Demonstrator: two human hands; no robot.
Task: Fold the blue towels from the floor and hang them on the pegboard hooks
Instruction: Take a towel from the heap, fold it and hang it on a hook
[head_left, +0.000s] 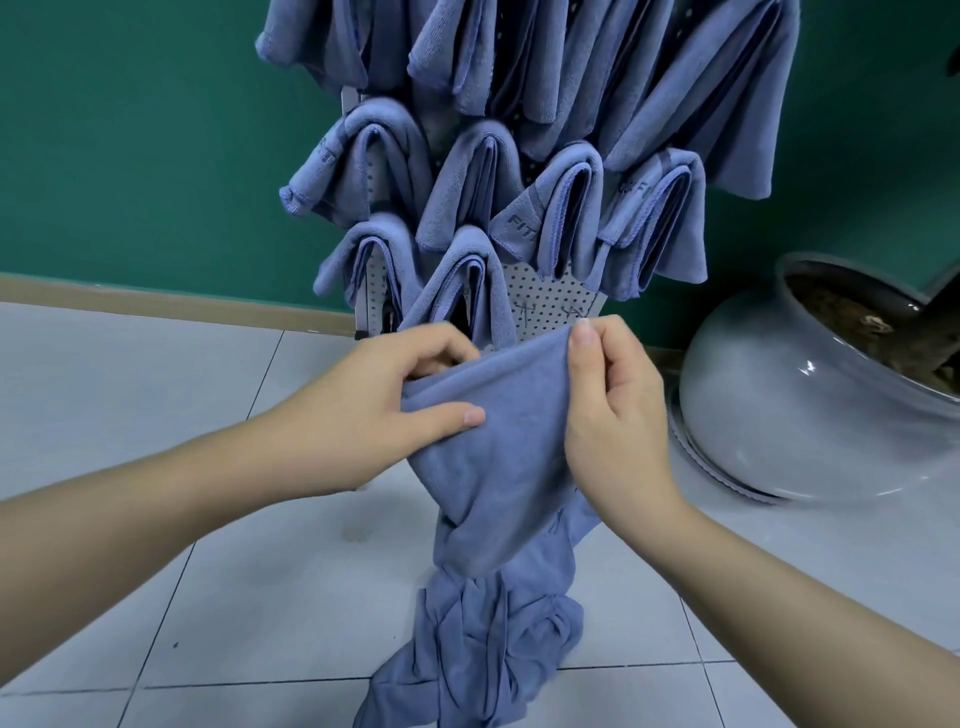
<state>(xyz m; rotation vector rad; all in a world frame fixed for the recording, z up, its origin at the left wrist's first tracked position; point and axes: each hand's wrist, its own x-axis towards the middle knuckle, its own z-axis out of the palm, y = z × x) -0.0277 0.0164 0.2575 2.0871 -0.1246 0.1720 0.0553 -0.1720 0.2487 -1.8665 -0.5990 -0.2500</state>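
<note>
Blue towel (488, 447) hung between both hands in front of the pegboard (550, 299), its twisted lower end trailing onto the tiled floor (234, 597). The left hand (384, 415) gripped the top edge, thumb pressed on the cloth; the right hand (613, 410) pinched the opposite corner. Folded towels (483, 171) already crowded most hooks. The tangled tail would likely spoil a clean fold, and a bulky bundle could dislodge its neighbours or slip off a hook.

Blue towel (498, 457) hangs crumpled before the towel-hung pegboard (550, 299).
</note>
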